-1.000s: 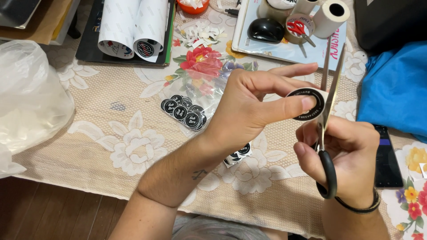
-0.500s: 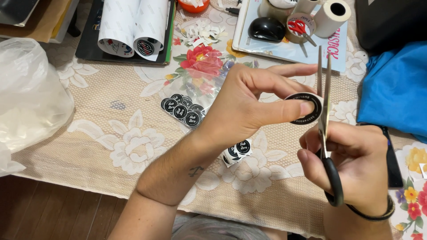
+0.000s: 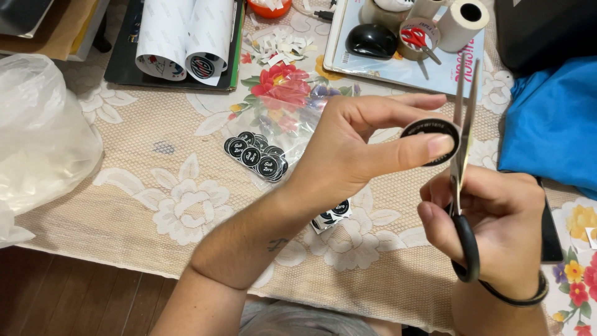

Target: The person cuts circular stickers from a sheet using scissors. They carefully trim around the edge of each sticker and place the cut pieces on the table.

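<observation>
Fingers (image 3: 435,146) pinching round sticker (image 3: 429,129)

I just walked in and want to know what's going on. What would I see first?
Right in the middle, the left hand pinches a round black sticker between thumb and fingers, while the right hand works black-handled scissors along its edge. Just to the left, a pile of finished round black stickers lies on the flowered lace tablecloth. A big blue cloth sits at the right.
</observation>
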